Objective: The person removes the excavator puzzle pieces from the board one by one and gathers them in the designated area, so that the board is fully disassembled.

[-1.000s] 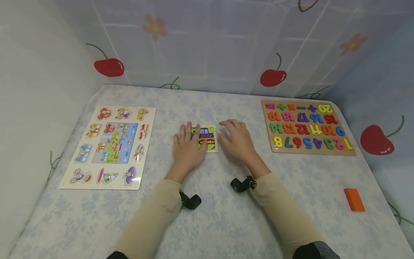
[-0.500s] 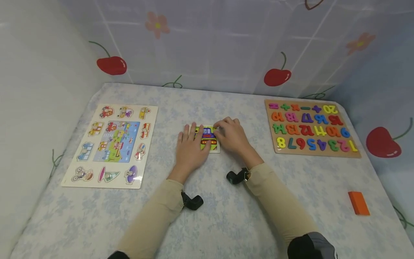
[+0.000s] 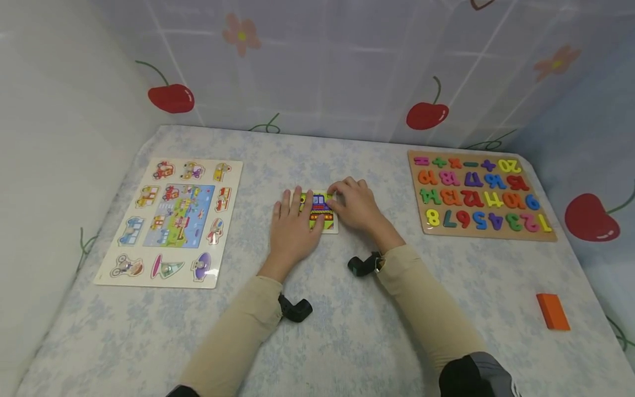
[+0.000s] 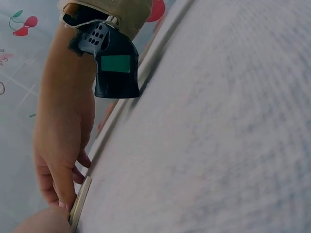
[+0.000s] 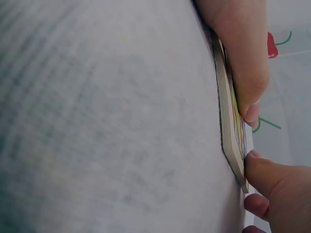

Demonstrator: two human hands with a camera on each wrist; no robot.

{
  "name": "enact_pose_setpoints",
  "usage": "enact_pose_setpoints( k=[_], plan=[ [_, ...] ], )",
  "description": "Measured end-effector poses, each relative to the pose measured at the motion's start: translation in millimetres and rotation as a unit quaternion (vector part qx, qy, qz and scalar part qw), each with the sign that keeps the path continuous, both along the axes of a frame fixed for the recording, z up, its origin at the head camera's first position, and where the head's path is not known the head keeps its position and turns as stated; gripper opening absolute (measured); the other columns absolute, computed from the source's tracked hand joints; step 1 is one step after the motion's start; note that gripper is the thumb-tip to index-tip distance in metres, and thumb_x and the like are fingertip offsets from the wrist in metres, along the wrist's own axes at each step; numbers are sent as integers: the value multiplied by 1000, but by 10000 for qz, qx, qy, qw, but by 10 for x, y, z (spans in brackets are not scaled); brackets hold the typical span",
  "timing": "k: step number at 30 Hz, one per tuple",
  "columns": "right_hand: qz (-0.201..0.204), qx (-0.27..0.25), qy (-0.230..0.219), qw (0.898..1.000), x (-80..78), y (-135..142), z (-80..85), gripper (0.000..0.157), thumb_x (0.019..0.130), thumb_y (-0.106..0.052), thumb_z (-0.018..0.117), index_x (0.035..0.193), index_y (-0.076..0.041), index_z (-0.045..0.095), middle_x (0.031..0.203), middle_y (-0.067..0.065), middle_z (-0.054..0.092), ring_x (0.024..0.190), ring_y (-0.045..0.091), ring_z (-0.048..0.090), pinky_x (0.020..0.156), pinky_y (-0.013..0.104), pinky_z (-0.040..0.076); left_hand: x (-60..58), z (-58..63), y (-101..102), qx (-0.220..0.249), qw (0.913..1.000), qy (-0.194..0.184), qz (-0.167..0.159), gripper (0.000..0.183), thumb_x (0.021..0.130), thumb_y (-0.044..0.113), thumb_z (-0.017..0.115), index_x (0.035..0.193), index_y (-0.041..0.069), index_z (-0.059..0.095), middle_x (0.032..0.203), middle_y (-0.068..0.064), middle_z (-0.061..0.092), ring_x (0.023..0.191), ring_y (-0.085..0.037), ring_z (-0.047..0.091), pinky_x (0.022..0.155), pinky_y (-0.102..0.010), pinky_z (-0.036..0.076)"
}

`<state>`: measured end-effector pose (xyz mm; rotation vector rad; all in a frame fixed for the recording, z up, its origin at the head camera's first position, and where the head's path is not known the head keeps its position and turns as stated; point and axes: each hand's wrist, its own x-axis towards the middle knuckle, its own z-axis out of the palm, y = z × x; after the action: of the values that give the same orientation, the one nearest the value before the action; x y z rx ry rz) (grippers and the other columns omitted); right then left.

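A small square jigsaw puzzle [image 3: 320,204] with a bright vehicle picture in a pale frame lies flat at mid-table. My left hand [image 3: 294,229] rests palm down over its left part, fingers spread and straight, hiding that side. At the puzzle's upper right edge, the thumb and forefinger of my right hand [image 3: 358,205] come together and pinch it. In the right wrist view the right thumb [image 5: 265,174] touches the top near a corner of the puzzle [image 5: 226,111]. Whether a single piece or the frame is pinched is unclear.
A vehicle peg puzzle board [image 3: 225,220] lies to the left. On the right is a brown number board [image 3: 488,234] full of coloured numbers and signs. An orange block [image 3: 553,311] lies near the table's right edge. Printed curtains [image 3: 317,66] hang behind.
My right hand has moved left onto the puzzle's right edge, its thumb and forefinger closing together there. My left hand stays over the puzzle. The whole head view has shifted slightly.
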<state>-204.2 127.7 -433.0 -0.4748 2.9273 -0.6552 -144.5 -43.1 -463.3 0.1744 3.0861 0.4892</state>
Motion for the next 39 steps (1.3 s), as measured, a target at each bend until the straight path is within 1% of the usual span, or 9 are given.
enact_pose_setpoints(
  k=[4, 8, 12, 17, 24, 28, 31, 33, 39],
  plan=[
    [42, -49, -60, 10000, -1, 4, 8, 24, 99, -35, 60, 118, -20, 63, 116, 6, 57, 107, 29, 44, 93, 47, 39, -1, -18, 4, -53, 10000, -38, 10, 70, 101, 61, 21, 161, 25, 12, 169, -4, 6, 157, -29, -1, 126, -50, 5],
    [107, -83, -142, 9998, -2, 2, 13, 19, 100, -33, 59, 114, -20, 64, 117, 5, 56, 107, 28, 43, 94, 47, 37, 6, -17, 3, -50, 10000, -26, 2, 69, 102, 59, 22, 161, 25, 13, 169, -5, 6, 156, -29, -1, 126, -50, 5],
    [170, -81, -187, 9996, 2, 1, 14, 20, 101, -32, 57, 117, -21, 63, 118, 5, 56, 109, 28, 43, 94, 48, 37, 12, -11, 1, -136, 9999, 68, -29, 63, 104, 51, 23, 161, 24, 15, 169, -6, 9, 156, -30, 2, 126, -51, 8],
    [129, -117, -160, 9997, 14, 21, 3, 23, 101, -32, 58, 120, -20, 62, 117, 4, 56, 112, 28, 44, 97, 48, 38, 11, -14, 2, -135, 9998, 104, -56, 59, 105, 41, 22, 161, 23, 16, 169, -6, 10, 156, -30, 4, 126, -52, 9],
    [232, -139, -213, 9994, 38, 66, -8, 25, 99, -32, 61, 120, -20, 63, 127, 4, 57, 118, 29, 45, 103, 49, 37, 11, -18, 6, -159, 9999, -3, -35, 59, 106, 41, 21, 161, 23, 14, 169, -5, 9, 157, -29, 2, 126, -51, 7],
    [328, -284, -235, 9988, 99, 104, -2, 25, 98, -29, 62, 120, -19, 64, 129, 4, 56, 118, 28, 46, 103, 49, 38, 7, 2, -5, -54, 10000, -58, -57, 58, 106, 40, 20, 161, 23, 14, 169, -5, 9, 156, -29, 2, 126, -51, 6],
    [442, -458, -224, 9977, 178, 137, 9, 24, 97, -28, 64, 119, -18, 65, 128, 5, 56, 117, 28, 46, 102, 49, 40, -3, 24, -30, 59, 9998, -147, -111, 57, 106, 40, 18, 161, 24, 14, 169, -4, 8, 156, -29, 1, 126, -50, 5],
    [547, -532, -224, 9968, 235, 155, 14, 23, 95, -29, 66, 116, -19, 67, 127, 5, 57, 116, 28, 46, 101, 48, 40, -13, 38, -56, 51, 9996, -200, -171, 56, 107, 40, 17, 161, 25, 13, 169, -3, 8, 156, -29, 1, 126, -50, 6],
    [831, -389, -108, 9957, 357, 173, 18, 32, 90, -37, 73, 116, -20, 68, 127, 4, 56, 113, 27, 46, 98, 49, 40, -30, 61, -127, -52, 9990, -206, -383, 56, 107, 42, 16, 161, 26, 15, 169, -2, 8, 157, -28, 2, 126, -49, 8]
  ],
)
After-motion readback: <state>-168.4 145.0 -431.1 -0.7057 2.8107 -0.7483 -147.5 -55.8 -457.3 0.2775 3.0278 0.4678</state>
